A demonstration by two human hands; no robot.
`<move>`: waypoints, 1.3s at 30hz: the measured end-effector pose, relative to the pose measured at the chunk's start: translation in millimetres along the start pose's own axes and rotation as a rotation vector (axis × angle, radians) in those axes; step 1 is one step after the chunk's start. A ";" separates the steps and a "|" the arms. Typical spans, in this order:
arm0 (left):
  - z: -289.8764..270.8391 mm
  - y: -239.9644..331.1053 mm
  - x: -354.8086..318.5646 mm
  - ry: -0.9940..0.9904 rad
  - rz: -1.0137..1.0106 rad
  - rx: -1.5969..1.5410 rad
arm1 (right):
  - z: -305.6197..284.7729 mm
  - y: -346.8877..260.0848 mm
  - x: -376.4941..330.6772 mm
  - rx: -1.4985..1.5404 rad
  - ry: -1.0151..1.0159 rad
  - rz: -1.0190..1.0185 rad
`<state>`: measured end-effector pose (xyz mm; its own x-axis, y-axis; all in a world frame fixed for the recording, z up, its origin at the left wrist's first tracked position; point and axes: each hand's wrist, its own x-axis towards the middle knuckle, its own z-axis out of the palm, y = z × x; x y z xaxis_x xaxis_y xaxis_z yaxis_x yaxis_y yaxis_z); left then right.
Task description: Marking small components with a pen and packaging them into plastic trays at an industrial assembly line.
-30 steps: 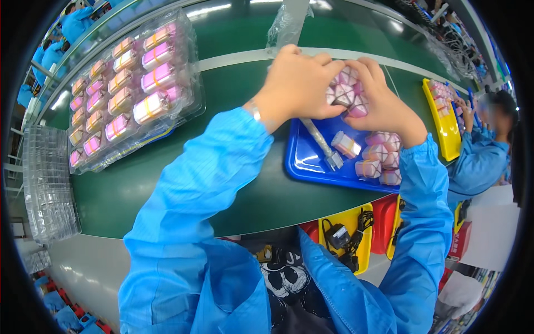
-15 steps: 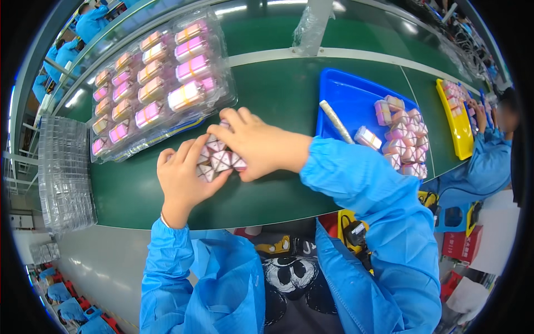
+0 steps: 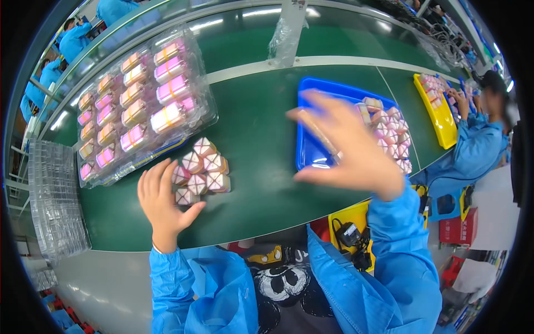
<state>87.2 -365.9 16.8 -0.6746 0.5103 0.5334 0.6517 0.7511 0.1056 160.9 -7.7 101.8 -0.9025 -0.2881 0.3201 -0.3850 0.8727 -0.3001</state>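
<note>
A cluster of several small blocks (image 3: 204, 170), with pale ends crossed by dark lines, stands on the green tabletop (image 3: 253, 136). My left hand (image 3: 163, 199) rests along the cluster's left side, fingers stretched out and thumb apart below it. Over the blue tray (image 3: 303, 89) hovers my right hand (image 3: 353, 145), blurred, with fingers and thumb spread. A beige rod (image 3: 321, 135) shows in the gap between that thumb and the fingers; no grip on it is visible. More of the same blocks (image 3: 392, 131) fill the tray's right side, partly hidden by the hand.
A clear plastic tray (image 3: 208, 111) with rows of pink and cream banded blocks lies left. Beside it stands a tall stack of clear trays (image 3: 55, 200). Far right, a person in blue handles blocks at a yellow tray (image 3: 442, 125). A metal post (image 3: 289, 33) rises at the back.
My right hand has left the cluster and moved right, over the blue tray. My left hand has opened a little and stays beside the cluster, which now stands uncovered.
</note>
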 end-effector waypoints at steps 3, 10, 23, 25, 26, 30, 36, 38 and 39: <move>0.2 4.6 -10.5 0.244 0.060 -0.073 | -39.6 60.0 -83.4 -0.149 0.243 0.466; 25.1 133.1 75.5 0.025 0.375 -0.609 | -19.1 118.4 -219.3 0.293 0.454 0.804; 163.7 298.5 127.4 -0.281 0.397 -0.579 | 23.6 114.9 -173.0 0.072 0.483 0.588; 163.6 299.8 129.9 -0.148 0.393 -0.580 | 24.2 114.9 -172.9 0.096 0.514 0.602; 165.3 298.3 134.4 -0.228 0.400 -0.599 | 25.5 117.0 -172.2 0.117 0.535 0.612; 167.0 297.0 146.1 -0.329 0.407 -0.651 | 25.5 120.9 -175.2 0.164 0.540 0.646; 166.4 289.9 142.8 -0.276 0.425 -0.687 | 29.4 118.1 -178.6 0.250 0.562 0.599; 165.8 288.0 140.7 -0.239 0.424 -0.727 | 28.5 118.0 -178.8 0.273 0.553 0.580; 163.5 287.9 138.7 -0.184 0.412 -0.743 | 30.6 116.2 -178.3 0.315 0.599 0.589</move>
<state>124.6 -10.3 -16.0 -0.3384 0.7891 0.5126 0.8706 0.0558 0.4888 271.2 133.0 -17.6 -0.7522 0.5032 0.4253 -0.0059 0.6404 -0.7681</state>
